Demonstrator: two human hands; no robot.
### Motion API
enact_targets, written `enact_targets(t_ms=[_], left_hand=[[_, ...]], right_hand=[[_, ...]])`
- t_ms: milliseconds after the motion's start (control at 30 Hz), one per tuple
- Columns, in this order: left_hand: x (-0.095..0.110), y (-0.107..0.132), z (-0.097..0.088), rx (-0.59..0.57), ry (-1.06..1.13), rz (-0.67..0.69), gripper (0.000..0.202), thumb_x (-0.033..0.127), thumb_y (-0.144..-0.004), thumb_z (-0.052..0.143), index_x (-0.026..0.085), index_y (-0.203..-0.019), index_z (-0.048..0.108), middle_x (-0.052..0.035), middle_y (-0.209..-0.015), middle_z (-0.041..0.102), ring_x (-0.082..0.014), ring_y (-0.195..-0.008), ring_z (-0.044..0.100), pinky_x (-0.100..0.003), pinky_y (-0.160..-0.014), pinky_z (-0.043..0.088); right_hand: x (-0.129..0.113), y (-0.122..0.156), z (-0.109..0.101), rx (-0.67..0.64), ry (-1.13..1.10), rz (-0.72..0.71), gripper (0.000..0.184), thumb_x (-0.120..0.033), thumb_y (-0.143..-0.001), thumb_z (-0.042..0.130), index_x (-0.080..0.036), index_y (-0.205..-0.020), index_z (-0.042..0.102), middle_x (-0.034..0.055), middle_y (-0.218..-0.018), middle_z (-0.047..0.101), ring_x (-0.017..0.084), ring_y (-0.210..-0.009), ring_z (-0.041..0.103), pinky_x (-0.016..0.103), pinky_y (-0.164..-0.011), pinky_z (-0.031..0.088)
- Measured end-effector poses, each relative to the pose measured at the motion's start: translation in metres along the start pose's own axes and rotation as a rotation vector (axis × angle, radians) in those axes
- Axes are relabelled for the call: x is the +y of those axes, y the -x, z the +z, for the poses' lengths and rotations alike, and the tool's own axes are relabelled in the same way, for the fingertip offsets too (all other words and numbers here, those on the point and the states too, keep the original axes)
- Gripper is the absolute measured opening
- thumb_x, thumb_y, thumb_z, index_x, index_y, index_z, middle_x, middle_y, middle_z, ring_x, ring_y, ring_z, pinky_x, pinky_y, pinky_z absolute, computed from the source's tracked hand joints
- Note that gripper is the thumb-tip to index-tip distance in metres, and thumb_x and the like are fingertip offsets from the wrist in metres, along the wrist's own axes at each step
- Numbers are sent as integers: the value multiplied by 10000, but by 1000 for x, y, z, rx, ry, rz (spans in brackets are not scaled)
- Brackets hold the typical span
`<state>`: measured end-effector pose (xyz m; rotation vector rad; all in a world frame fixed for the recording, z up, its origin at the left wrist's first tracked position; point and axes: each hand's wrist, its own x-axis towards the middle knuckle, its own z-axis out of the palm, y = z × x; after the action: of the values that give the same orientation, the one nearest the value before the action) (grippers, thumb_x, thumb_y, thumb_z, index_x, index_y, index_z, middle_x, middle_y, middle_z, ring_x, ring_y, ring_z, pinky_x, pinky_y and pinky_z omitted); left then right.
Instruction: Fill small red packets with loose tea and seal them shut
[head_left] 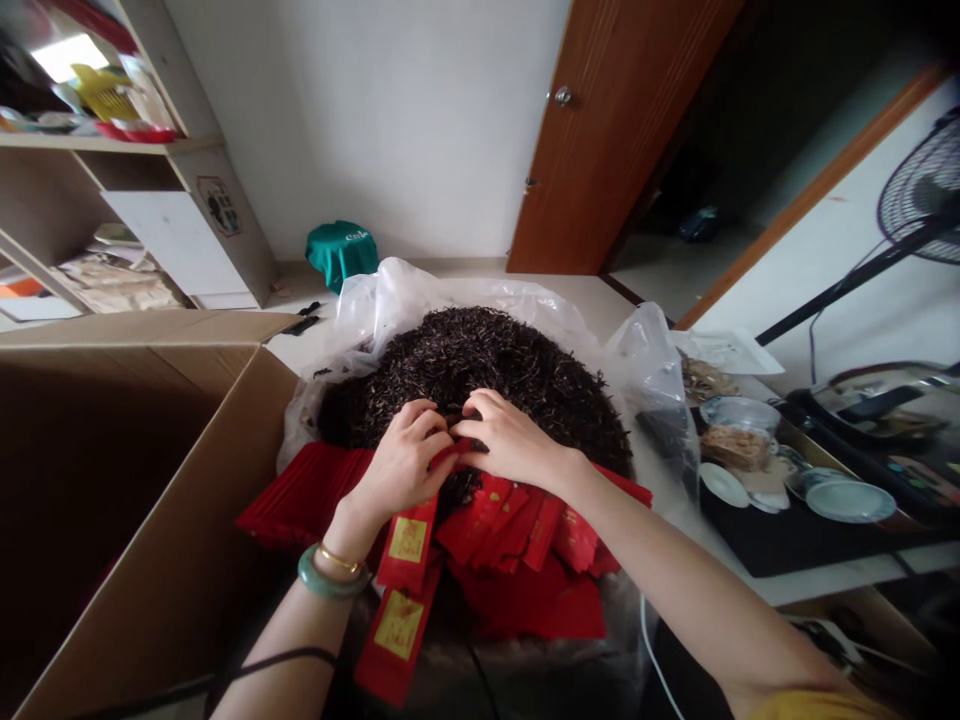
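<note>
At the near edge of a large heap of dark, dry tea leaves point(487, 350), my two hands meet. My left hand point(412, 445) is closed on a red tea packet point(444, 458), of which only a bit shows between the fingers. From the other side my right hand point(510, 435) has its fingers curled in at the same packet; the fingertips are partly hidden. Below my left hand lie red packets with a yellow label point(407, 540). Several loose red packets point(517, 525) spread under my right wrist, and a neat row of red packets point(307, 490) lies to the left.
Clear plastic sheeting point(645, 370) surrounds the heap. An open cardboard box point(247, 420) stands at the left. On the right, a table carries a lidded clear tub point(739, 430) and small dishes point(847, 497). A fan point(922, 190) and a brown door point(600, 130) are farther off.
</note>
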<state>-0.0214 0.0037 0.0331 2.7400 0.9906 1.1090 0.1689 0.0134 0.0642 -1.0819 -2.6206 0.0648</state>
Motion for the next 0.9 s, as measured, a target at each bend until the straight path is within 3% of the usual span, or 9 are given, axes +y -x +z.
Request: enact_targets(t_ms=[100,200,300,367,467,600,767,900], left_hand=[[0,0,0,64,-8,-51,62,167,-813,587,186,-863,619,-101,-974,570,-269,-1045,499,-454,-876,498],[-3,2,1,86,13,-157,298,174,-752,655,187,-1034,559,-113,-1070,575,-263,-1030,540,-457,-891,492],[-7,6,5,25,98,-307,597,205,-698,719,183,-1234,456,-108,-1085,631,-265,-1022,602,-439,-893,501],[-9,7,8,-62,156,-405,645,231,-687,738,176,-1263,452,-88,-1021,678,-255,-957,648,-405,-841,520],[-10,6,9,-173,196,-472,439,266,-696,745,186,-1095,581,-47,-890,711,-221,-805,674,-332,-725,522],[-8,0,7,-199,178,-505,215,262,-701,740,182,-870,633,-12,-779,691,-171,-685,626,-264,-624,463],[-6,-3,5,-262,139,-530,147,232,-700,736,158,-715,610,-3,-729,623,-142,-670,554,-235,-602,381],[-7,-2,6,-274,161,-536,191,283,-734,722,153,-667,599,11,-686,557,-128,-641,508,-230,-580,336]], right_hand=[[1,-3,0,-46,6,34,170,-321,-805,701,-166,-856,747,116,-977,568,251,-1042,509,398,-931,476],[-1,-6,-4,-101,-10,59,166,-297,-827,679,-173,-902,760,116,-967,582,246,-1031,522,394,-940,475],[-4,-7,-10,-158,-38,85,148,-272,-812,696,-185,-912,761,113,-967,591,245,-1014,538,391,-922,487],[-5,-7,-14,-171,-48,93,136,-256,-800,707,-181,-903,754,114,-993,593,249,-1022,543,393,-919,490],[-7,-7,-17,-115,-56,115,169,-222,-784,717,-160,-941,721,104,-1013,593,238,-1017,552,381,-923,489],[-8,-5,-15,-107,-16,138,274,-286,-767,736,-156,-1005,693,111,-1050,591,259,-1063,540,409,-944,479],[-8,-5,-10,-227,-36,137,184,-349,-836,664,-181,-887,717,122,-1079,593,263,-1114,530,405,-955,470],[-8,-5,-12,-181,-64,136,199,-318,-826,679,-179,-961,727,120,-1074,596,255,-1091,534,406,-967,464]])
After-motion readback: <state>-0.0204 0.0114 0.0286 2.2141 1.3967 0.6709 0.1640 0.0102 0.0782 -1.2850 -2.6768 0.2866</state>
